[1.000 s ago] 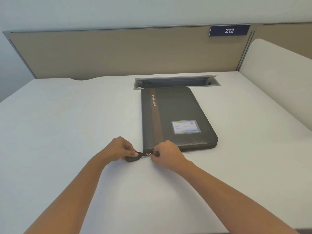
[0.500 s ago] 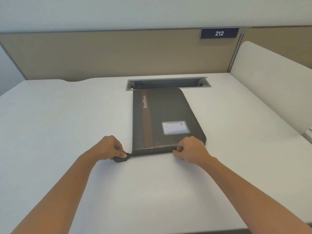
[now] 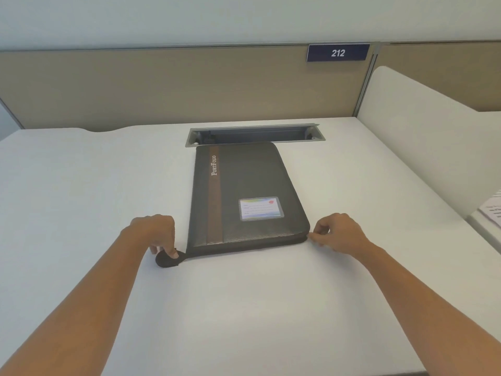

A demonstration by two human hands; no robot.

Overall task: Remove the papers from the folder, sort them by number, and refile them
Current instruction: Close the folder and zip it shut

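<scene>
A dark zippered portfolio folder [image 3: 249, 185] with a brown stripe and a name card lies flat on the white desk [image 3: 244, 308], its cover down. My left hand [image 3: 156, 230] pinches the black strap tab [image 3: 166, 260] at the folder's near left corner. My right hand [image 3: 337, 233] pinches the zipper pull at the near right corner. No papers from the folder show.
A grey cable slot [image 3: 254, 134] is set in the desk just behind the folder. Beige partition panels [image 3: 176, 88] with a "212" sign [image 3: 337, 52] close the back. A white side divider [image 3: 423, 137] stands at the right, with some papers [image 3: 492, 210] beyond it.
My right hand has run the zipper pull from the near left corner along the front edge to the near right corner. My left hand has kept hold of the strap tab.
</scene>
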